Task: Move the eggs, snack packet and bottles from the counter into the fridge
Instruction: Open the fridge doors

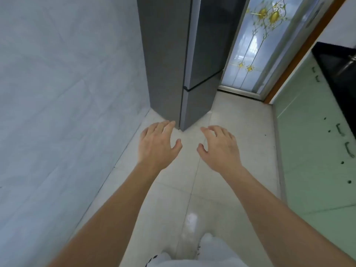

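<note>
A tall grey fridge (169,54) stands ahead against the left wall, with both its doors closed. My left hand (157,144) and my right hand (219,146) are stretched out side by side over the floor in front of the fridge's lower corner. Both hands are palm down with fingers apart and hold nothing. The black counter (339,74) shows only as a strip at the right edge. No eggs, snack packet or bottles are in view.
Pale green cabinets (312,143) with metal handles line the right side under the counter. A glass door with gold ornament (256,51) stands beyond the fridge. A grey tiled wall (63,103) runs along the left. Light floor tiles (192,189) lie between.
</note>
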A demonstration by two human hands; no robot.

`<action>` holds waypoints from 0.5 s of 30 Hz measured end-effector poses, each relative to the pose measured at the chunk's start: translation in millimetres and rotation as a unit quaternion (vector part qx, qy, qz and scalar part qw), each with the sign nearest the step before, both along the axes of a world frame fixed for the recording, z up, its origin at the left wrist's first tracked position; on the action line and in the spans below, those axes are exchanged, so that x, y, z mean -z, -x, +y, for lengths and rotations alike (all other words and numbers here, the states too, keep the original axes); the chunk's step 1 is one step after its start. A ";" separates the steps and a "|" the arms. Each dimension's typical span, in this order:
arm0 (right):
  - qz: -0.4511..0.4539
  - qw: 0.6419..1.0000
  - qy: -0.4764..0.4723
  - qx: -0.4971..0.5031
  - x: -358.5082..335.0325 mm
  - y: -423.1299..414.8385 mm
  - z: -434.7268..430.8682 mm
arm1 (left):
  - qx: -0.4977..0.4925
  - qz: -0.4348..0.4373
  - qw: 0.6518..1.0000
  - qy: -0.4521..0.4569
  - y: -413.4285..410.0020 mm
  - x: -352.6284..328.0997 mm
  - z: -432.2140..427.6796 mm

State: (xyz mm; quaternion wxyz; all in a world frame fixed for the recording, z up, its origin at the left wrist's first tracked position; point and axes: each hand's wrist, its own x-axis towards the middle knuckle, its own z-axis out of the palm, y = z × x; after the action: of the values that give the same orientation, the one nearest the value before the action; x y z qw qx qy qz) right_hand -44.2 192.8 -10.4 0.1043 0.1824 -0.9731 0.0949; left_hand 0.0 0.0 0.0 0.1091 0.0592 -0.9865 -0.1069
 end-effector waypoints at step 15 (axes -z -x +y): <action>0.005 1.000 0.015 -0.008 8.4 160.5 -12.4 | 0.008 0.007 1.000 0.027 154.7 10.9 -4.3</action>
State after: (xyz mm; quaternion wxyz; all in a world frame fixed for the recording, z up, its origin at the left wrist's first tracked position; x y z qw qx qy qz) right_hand -204.7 180.4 -18.9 0.1115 0.1895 -0.9693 0.1096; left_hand -154.7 -4.3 -10.9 0.1167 0.0477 -0.9886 -0.0818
